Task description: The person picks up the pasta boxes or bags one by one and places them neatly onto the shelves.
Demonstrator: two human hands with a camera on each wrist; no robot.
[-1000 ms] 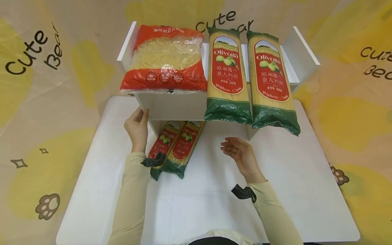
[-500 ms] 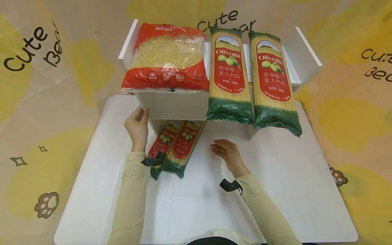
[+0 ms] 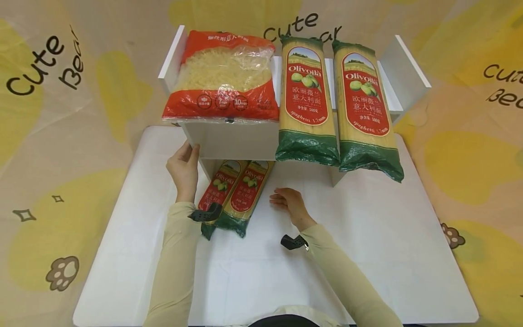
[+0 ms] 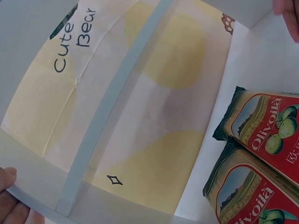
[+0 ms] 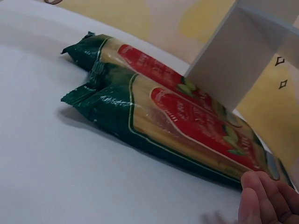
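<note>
A white shelf unit (image 3: 237, 141) stands on the table, and my left hand (image 3: 183, 170) pinches the edge of its left side panel between thumb and fingers. Under its lowest board, two packs lie side by side: a left spaghetti pack (image 3: 218, 188) and a right spaghetti pack (image 3: 249, 188), green ends toward me. My left wrist strap partly covers the left one. Just right of them, my right hand (image 3: 292, 204) hovers with loosely bent fingers, holding nothing. In the right wrist view its fingertips (image 5: 252, 179) appear close to the nearer pack; whether they touch cannot be told.
On the shelf's upper level sit a red bag of short pasta (image 3: 224, 77) and two upright-leaning packs, a middle spaghetti pack (image 3: 307, 100) and a far-right spaghetti pack (image 3: 365, 109), overhanging the front. A white table (image 3: 388, 254) spreads below; patterned cloth (image 3: 461, 154) hangs behind.
My right hand has moved left across the table, closer to the two lower spaghetti packs. My left hand stays on the shelf panel, and the packs have not moved.
</note>
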